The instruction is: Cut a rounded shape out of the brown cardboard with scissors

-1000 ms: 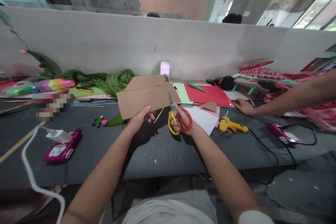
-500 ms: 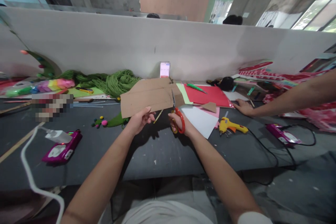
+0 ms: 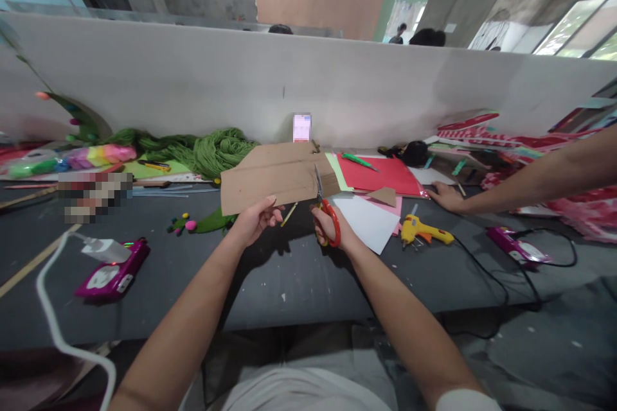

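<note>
"Head view, from where I stand: changes?"
"Scissors, handles now drawn together at the card; the cut seems further along."
"Hands?"
"Left hand pinches the card, above the surface toward its far edge; right hand grips the handles."

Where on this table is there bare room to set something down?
The dark tabletop looks bare between the left forearm and right forearm, between the left forearm and left magenta power strip, and in front of the yellow glue gun. The back along the partition is crowded, with green yarn and a red sheet.
</note>
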Demonstrator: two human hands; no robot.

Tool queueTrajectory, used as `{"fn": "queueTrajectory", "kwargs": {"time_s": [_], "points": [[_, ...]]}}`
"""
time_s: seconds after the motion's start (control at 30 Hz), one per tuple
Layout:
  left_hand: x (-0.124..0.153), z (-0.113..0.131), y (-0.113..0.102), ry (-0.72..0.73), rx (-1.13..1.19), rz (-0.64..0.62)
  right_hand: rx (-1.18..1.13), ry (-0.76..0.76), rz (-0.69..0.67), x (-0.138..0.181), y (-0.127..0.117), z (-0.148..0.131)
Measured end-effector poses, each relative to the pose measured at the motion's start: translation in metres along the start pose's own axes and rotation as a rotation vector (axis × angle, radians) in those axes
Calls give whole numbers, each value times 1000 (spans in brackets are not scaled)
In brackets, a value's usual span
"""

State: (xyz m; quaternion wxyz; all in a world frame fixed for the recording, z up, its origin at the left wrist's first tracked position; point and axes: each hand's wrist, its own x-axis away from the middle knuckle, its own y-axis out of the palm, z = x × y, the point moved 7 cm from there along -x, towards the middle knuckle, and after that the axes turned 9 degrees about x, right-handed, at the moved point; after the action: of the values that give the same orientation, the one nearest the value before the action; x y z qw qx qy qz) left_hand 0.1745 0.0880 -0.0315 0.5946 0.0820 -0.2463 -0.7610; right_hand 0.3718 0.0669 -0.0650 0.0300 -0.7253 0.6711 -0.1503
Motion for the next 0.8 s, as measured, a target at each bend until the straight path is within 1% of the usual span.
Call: {"fn": "queueTrajectory", "kwargs": {"time_s": [0.27, 0.4, 0.6, 0.7, 0.8], "points": [[-1, 1, -1, 29, -34, -28, 95, -51, 83, 1, -7, -5], [-2, 2, -1, 43, -56, -42, 12, -22, 48, -1, -4, -5], [-1, 5, -1, 53, -115, -87, -155, 123, -63, -5, 2, 3], [1, 6, 0, 58, -140, -101, -193, 177, -98, -5, 3, 6], [3, 6, 1, 58, -162, -115, -216, 172, -121, -3, 2, 2]]}}
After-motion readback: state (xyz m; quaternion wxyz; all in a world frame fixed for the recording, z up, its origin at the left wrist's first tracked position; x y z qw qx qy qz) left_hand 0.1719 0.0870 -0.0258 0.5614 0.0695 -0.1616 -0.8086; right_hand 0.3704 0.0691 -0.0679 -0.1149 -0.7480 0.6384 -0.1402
